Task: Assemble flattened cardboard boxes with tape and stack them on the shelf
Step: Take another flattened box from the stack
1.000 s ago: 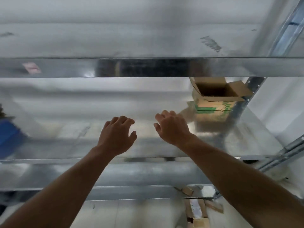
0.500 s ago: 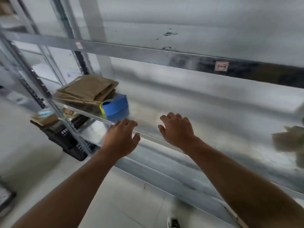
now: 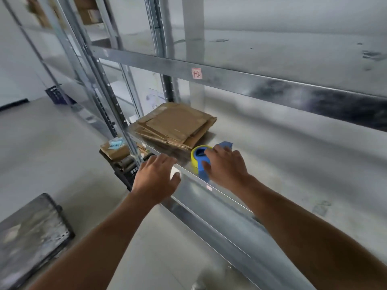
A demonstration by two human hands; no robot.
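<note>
A pile of flattened cardboard boxes point(image 3: 176, 124) lies on the metal shelf point(image 3: 272, 164) near its left end. Just to the right of the pile stands a blue tape dispenser point(image 3: 200, 156) with a yellow roll. My right hand point(image 3: 226, 166) rests over the dispenser with fingers spread across its top; a closed grip does not show. My left hand point(image 3: 156, 178) hovers open at the shelf's front edge, just short of the pile, holding nothing.
An upper shelf beam point(image 3: 240, 80) runs overhead. Upright posts point(image 3: 109, 97) stand at left. Below the shelf sits a black crate point(image 3: 123, 168) with a small cardboard box point(image 3: 114, 148). A dark crate point(image 3: 31, 237) lies on the floor at lower left.
The view swung left from the assembled box to the flat pile. Both hands moved toward the pile; my right hand came down onto the tape dispenser.
</note>
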